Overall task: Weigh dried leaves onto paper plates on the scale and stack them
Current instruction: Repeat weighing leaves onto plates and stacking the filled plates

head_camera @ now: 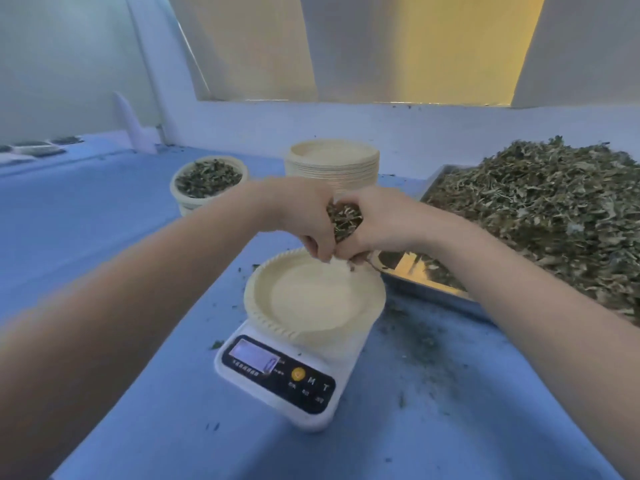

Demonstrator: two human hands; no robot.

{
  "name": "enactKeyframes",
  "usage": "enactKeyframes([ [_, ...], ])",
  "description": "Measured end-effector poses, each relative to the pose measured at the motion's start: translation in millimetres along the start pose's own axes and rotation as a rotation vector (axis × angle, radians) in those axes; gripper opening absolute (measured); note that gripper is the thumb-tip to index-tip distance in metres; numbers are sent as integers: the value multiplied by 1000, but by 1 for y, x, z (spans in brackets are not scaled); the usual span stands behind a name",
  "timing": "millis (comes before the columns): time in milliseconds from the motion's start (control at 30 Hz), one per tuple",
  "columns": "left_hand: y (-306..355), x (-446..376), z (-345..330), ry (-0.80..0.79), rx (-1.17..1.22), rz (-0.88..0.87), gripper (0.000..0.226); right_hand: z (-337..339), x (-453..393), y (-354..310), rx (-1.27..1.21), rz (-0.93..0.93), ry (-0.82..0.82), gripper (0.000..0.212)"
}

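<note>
Fingers (320, 242) curled around dried leaves (343, 219)

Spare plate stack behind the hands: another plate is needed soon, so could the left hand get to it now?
Probably not yet: the left hand helps cup dried leaves; otherwise the plate stack stands unobstructed.

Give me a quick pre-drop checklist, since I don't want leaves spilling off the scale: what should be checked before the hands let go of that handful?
1. Paper plate sits on the scale: ok, though it overhangs the platform.
2. Plate is empty, ready for a fresh portion: ok.
3. Left hand and right hand cup the handful of leaves together: ok.
4. Handful is over the plate's middle: not ok; it hangs over the far rim, near the metal tray.
5. Display reads zero: cannot tell, too blurred.
</note>
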State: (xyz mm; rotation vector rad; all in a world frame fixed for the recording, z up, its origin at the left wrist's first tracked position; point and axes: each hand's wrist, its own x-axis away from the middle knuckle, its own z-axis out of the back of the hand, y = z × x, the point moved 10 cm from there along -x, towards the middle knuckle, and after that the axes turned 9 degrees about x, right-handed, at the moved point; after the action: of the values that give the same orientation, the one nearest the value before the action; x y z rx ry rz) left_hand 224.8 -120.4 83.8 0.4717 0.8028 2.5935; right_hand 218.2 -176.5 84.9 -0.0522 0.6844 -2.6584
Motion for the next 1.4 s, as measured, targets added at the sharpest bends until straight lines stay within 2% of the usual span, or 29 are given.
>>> enactKeyframes([
  [33,-12,9,-2,-30,45,46,29,-12,-2,-8,-13,6,-67,33],
  [100,-34,22,-5,-72,63,113,66,-32,-2,-11,99,-17,-198,51],
  [133,-39,26,-2,-57,39,102,84,-35,-1,-9,201,-39,-233,62],
  [200,-37,31,10,24,32,4,94,-29,1,-3,322,-76,-223,80],
  [267,-33,35,22,97,100,-73,84,-19,4,-4,300,-68,-163,79],
  [367,-25,38,27,166,182,-161,63,-6,8,-5,210,-54,-71,61],
  [467,-16,34,22,175,235,-218,46,1,11,-2,144,-65,-3,50],
  [567,-13,28,16,170,244,-223,39,1,13,2,139,-74,27,44],
  [867,-14,21,1,126,242,-223,37,-4,24,6,199,-83,62,25],
  [1033,-8,19,-7,125,235,-224,39,-2,32,14,162,-95,75,25],
  [1233,46,-1,-40,73,258,-285,39,30,64,57,199,-193,97,25],
  [1400,111,-39,-101,-29,211,-346,43,59,112,124,484,-362,27,29],
])
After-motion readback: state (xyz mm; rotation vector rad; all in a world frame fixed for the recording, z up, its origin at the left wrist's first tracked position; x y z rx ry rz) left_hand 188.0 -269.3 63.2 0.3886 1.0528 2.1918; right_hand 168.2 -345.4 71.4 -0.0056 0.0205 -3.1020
